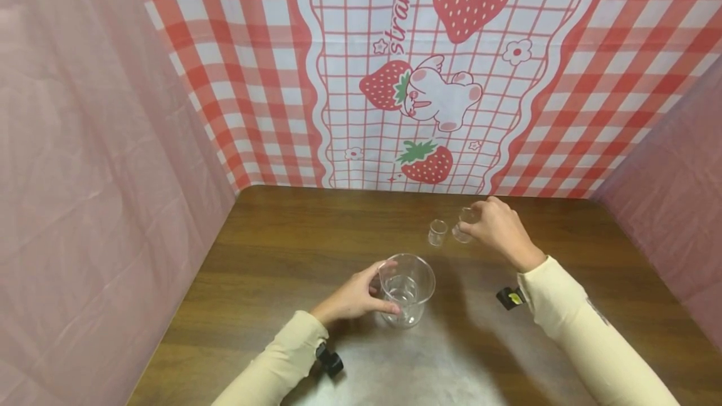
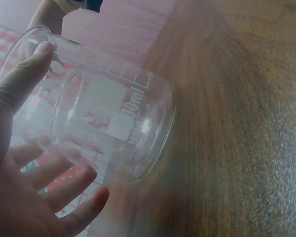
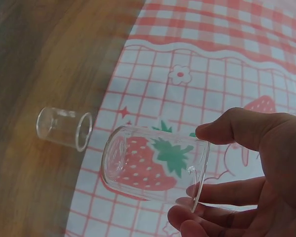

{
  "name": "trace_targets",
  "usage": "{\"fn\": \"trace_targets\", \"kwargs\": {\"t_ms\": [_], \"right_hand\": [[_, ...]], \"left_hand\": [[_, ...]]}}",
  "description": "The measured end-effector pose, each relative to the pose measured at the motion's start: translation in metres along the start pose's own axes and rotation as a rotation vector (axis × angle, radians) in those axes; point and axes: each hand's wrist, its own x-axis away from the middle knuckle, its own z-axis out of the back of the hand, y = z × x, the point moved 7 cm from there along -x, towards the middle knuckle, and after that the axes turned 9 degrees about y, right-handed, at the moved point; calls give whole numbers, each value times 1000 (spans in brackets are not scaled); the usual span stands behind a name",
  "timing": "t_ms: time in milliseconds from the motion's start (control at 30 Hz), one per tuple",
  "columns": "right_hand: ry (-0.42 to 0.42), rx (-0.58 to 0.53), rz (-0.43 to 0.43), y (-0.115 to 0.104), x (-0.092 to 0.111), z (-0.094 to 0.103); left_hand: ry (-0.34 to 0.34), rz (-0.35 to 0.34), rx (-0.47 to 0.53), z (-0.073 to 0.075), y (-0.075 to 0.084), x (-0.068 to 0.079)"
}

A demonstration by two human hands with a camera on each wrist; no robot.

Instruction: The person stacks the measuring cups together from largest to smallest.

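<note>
My left hand point(image 1: 354, 294) holds a large clear glass beaker point(image 1: 416, 313) from its left side, thumb on the near wall and fingers round the far side. A smaller beaker point(image 2: 96, 116) sits nested inside it; white volume markings show through the glass in the left wrist view. Farther back, my right hand point(image 1: 499, 227) pinches a small clear beaker point(image 3: 148, 165) by the rim between thumb and fingers. Whether its base touches the table cannot be told. Just left of it, the smallest beaker point(image 1: 437, 234) stands upright on the table.
The brown wooden table point(image 1: 271, 249) ends at a red-and-white checked strawberry cloth point(image 1: 361, 36) hanging behind. Pink curtains point(image 1: 84, 143) hang on both sides. Black straps with small devices sit at both wrists, over cream sleeves point(image 1: 570, 306).
</note>
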Motion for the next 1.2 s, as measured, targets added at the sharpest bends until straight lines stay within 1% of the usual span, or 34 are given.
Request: {"fn": "trace_targets", "kwargs": {"t_ms": [333, 667, 933, 1200], "right_hand": [[22, -12, 15, -16, 4, 10], [18, -11, 35, -29, 8, 16], [43, -25, 87, -42, 11, 23], [40, -18, 122, -54, 12, 31]], "left_hand": [[1, -6, 2, -1, -1, 0], [-3, 4, 6, -3, -3, 0], [-6, 4, 9, -1, 0, 1], [1, -1, -4, 0, 1, 0]]}}
